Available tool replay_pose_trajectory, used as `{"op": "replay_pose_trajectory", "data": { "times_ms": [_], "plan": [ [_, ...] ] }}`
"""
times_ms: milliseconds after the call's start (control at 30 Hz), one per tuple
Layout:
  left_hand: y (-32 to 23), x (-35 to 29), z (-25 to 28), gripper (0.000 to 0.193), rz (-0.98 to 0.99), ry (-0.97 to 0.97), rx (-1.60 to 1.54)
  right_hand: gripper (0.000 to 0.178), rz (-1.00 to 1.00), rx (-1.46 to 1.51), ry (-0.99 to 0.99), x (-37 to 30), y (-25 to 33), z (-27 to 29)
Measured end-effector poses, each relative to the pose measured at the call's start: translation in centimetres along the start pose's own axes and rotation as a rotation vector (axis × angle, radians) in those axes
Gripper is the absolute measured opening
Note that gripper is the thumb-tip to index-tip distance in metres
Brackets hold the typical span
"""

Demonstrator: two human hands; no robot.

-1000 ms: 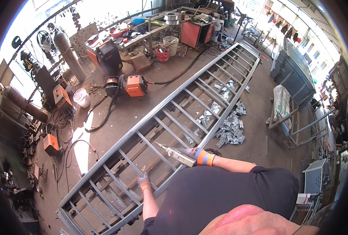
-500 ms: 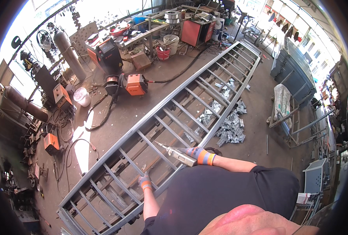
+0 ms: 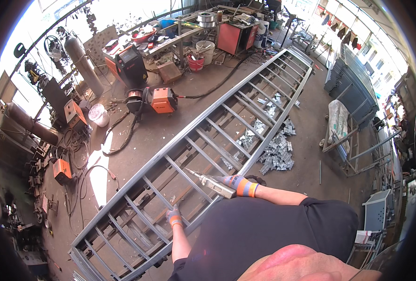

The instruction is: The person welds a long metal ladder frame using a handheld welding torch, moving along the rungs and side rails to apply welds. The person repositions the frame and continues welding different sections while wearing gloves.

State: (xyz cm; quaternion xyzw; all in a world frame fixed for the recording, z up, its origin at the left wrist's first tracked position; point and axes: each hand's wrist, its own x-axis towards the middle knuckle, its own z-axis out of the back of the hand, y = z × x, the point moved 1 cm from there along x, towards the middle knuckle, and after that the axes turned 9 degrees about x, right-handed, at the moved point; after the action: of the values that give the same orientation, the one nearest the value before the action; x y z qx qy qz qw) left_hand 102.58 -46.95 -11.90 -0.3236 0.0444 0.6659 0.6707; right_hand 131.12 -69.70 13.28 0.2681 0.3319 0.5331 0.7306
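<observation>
A long grey steel frame (image 3: 245,100) with many cross bars lies flat in front of me, running from lower left to upper right. My right hand (image 3: 236,182), in a grey and orange glove, is shut on a pale metal hand tool (image 3: 212,181) whose thin tip points left over a cross bar. My left hand (image 3: 173,217), gloved the same way, rests on the near rail of the frame, fingers closed around it. My dark shirt hides the frame's near edge below the hands.
A pile of small metal pieces (image 3: 276,152) lies right of the frame. An orange welding machine (image 3: 159,99) with a black cable sits beyond it. A white bucket (image 3: 98,114), gas cylinder (image 3: 83,63), cluttered workbench (image 3: 189,28) and stacked grey panels (image 3: 346,77) surround the floor.
None of note: both hands and the tool stay in the same place on the frame; only the view shifts very slightly.
</observation>
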Motion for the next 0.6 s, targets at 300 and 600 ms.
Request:
{"op": "replay_pose_trajectory", "data": {
  "times_ms": [300, 600],
  "plan": [
    [-0.07, -0.20, 0.15, 0.068, 0.011, 0.009, 0.008, 0.084, -0.068, 0.033, 0.027, 0.19, -0.37, -0.27],
    [-0.05, -0.15, 0.07, 0.068, 0.000, -0.015, -0.005, 0.091, -0.069, -0.016, 0.041, 0.07, -0.35, -0.28]
  ]
}}
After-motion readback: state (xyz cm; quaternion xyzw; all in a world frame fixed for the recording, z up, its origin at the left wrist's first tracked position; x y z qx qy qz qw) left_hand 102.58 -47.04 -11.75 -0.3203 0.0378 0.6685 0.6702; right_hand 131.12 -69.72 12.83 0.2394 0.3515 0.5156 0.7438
